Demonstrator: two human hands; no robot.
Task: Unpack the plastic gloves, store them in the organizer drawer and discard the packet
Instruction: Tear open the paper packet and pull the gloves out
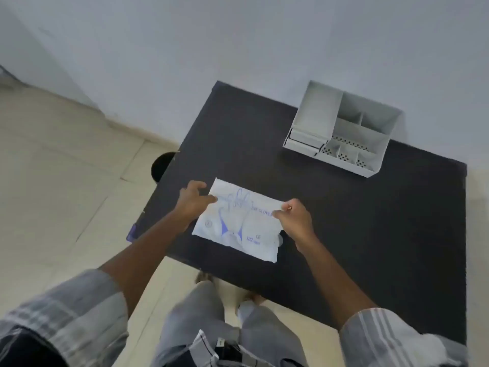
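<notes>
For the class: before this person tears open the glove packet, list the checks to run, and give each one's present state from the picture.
1. Both hands on the packet: ok, left hand at its left edge, right hand at its right.
2. Packet over the table: ok.
3. Packet already open: cannot tell.
4. Organizer upright and clear of the hands: ok, far right corner.
5. Drawer pulled out: cannot tell.
6. Bin for the packet: cannot tell; a dark round thing shows beside the table.
</notes>
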